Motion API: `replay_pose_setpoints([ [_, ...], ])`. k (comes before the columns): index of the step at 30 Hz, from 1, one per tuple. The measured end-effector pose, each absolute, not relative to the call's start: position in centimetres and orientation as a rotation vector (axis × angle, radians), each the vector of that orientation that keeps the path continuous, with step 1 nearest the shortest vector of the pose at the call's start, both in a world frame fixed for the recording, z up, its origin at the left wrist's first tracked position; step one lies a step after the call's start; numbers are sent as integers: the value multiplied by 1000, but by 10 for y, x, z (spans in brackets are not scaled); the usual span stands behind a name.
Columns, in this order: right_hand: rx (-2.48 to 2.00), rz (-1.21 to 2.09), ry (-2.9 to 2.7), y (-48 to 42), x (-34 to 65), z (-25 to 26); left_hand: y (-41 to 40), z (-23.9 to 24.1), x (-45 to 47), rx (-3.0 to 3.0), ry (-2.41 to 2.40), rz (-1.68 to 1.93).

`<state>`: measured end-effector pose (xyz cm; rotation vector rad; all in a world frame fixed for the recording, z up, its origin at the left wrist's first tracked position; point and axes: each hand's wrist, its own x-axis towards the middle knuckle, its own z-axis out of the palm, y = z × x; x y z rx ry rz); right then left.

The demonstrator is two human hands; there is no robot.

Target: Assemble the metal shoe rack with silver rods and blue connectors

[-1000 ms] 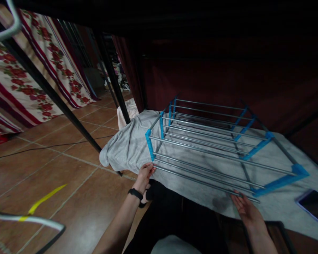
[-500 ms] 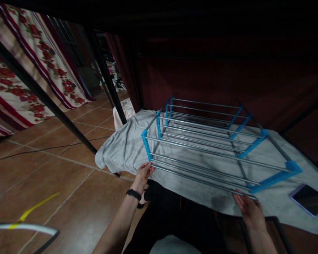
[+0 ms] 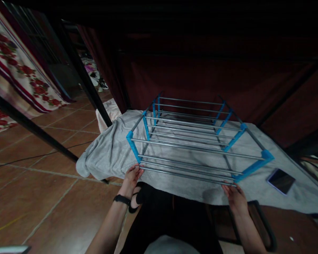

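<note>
A shoe-rack-like frame [image 3: 187,143] of thin metal rods and blue plastic connectors lies on a grey blanket [image 3: 106,151]. Along its near lower edge runs a metal rod [image 3: 180,174], the closest one to me. My left hand [image 3: 132,175] pinches this rod's left end, just below a blue connector [image 3: 133,147]. At the other end, my right hand [image 3: 234,196] has its fingers around the rod, beside the right blue connector [image 3: 251,169]. Whether the rod is joined to the frame cannot be made out.
A phone [image 3: 281,181] lies on the blanket to the right. Dark metal posts [image 3: 88,79] stand at the left, with a floral curtain [image 3: 29,74] beyond. A black cable [image 3: 42,154] crosses the tiled floor. Dark red cloth [image 3: 180,77] hangs behind the frame.
The view has turned right, so frame, phone and hands appear farther left. Both hands keep their hold on the rod's ends; the rod looks slightly closer to the frame at the right.
</note>
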<state>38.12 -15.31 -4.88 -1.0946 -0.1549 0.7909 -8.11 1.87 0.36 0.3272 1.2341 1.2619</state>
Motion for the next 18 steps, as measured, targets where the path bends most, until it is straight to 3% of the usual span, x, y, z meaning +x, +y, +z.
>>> replay_pose_setpoints([
  [18, -1138, 726, -63, -146, 378, -45, 24, 3, -82, 298, 1284, 1216],
])
